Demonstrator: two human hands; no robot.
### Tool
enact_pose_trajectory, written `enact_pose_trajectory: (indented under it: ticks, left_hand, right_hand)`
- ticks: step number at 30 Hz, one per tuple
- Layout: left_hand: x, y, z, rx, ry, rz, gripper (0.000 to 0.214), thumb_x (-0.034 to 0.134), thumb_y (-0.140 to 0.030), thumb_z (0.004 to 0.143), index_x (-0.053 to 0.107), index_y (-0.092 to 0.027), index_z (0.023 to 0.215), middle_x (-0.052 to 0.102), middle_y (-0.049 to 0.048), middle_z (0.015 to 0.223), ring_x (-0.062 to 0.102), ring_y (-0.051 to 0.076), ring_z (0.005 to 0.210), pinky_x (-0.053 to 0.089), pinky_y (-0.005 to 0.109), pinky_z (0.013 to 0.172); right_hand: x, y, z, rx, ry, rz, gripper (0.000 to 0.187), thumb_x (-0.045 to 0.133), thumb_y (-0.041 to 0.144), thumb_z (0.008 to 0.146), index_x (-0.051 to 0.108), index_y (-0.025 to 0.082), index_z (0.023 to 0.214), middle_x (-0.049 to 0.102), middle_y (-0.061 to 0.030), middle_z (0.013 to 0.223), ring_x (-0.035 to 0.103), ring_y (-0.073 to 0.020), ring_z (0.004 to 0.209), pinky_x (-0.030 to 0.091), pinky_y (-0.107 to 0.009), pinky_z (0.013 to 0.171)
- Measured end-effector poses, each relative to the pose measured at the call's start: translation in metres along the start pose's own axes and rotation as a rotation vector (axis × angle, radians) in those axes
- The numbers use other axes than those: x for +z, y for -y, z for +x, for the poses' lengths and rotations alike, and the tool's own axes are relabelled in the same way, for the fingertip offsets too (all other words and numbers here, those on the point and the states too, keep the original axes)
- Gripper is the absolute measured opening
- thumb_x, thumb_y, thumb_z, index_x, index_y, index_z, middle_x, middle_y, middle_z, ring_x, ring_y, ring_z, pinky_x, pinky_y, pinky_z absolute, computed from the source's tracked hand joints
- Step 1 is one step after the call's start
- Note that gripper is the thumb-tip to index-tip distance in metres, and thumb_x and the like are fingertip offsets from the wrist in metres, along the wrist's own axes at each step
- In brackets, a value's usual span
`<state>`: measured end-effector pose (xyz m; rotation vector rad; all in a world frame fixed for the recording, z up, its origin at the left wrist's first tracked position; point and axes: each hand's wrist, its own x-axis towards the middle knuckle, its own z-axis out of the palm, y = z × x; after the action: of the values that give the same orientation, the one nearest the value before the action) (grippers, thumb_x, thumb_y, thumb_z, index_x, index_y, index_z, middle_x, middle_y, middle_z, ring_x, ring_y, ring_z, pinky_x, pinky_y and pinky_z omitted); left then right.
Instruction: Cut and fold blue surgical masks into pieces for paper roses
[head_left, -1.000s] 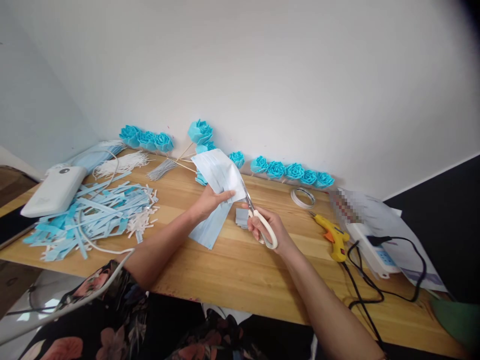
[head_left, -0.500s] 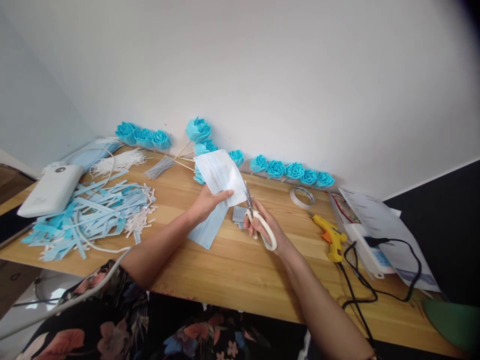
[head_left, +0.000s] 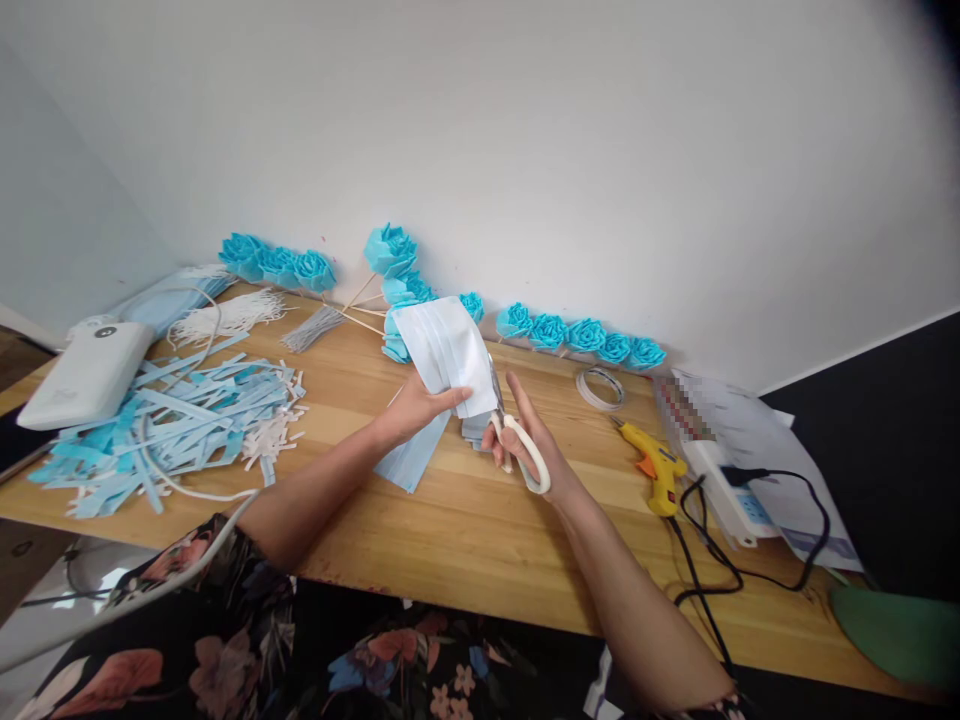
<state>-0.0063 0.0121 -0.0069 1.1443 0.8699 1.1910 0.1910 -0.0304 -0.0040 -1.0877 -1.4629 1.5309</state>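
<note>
My left hand (head_left: 420, 408) pinches a pale blue-and-white pleated face mask (head_left: 446, 345) above the table, thumb on its front. A pair of scissors (head_left: 529, 455) with white handles is in my right hand (head_left: 536, 430), fingers in the loops and index finger stretched out. Its blades point up along the mask's right edge; part of them is behind the sheet. Below my hands a flat light-blue mask piece (head_left: 412, 455) lies on the wood. Small grey-blue pieces (head_left: 474, 430) rest beside it, partly hidden by the mask and right hand.
A heap of cut blue strips (head_left: 172, 430) and a white power bank (head_left: 90, 375) lie at the left. Blue fabric flowers (head_left: 566, 333) line the wall. At the right are a tape roll (head_left: 600, 388), a yellow glue gun (head_left: 654, 465) and a power strip (head_left: 727, 490) with black cords.
The scissors' blades now sit closer against the mask's right edge, and my right index finger is straighter. The whole view has shifted slightly. Both hands keep their holds.
</note>
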Motion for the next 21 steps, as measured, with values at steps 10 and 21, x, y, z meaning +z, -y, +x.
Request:
enact_pose_trajectory:
  ticks: [10,21]
  left_hand:
    - [-0.0006,-0.002,0.0002,0.009,-0.006,0.011,0.062,0.082,-0.037,0.068,0.061,-0.013,0.121,0.066,0.0159,0.128,0.06,0.033,0.121,0.047,0.047,0.103]
    - [-0.0015,0.0002,0.0013,0.006,-0.014,0.032,0.065,0.083,-0.041,0.065,0.06,-0.012,0.119,0.065,0.0173,0.128,0.059,0.034,0.122,0.046,0.047,0.103]
  right_hand:
    - [0.0004,0.002,-0.0015,0.008,-0.019,0.01,0.116,0.069,0.063,0.076,-0.002,0.023,0.159,0.065,0.0004,0.072,0.051,-0.0103,0.048,0.04,-0.022,0.044]
    - [0.0043,0.0091,-0.0045,0.02,-0.047,0.016,0.113,0.069,0.059,0.078,-0.002,0.023,0.159,0.064,0.0026,0.068,0.047,-0.0085,0.044,0.038,-0.02,0.041]
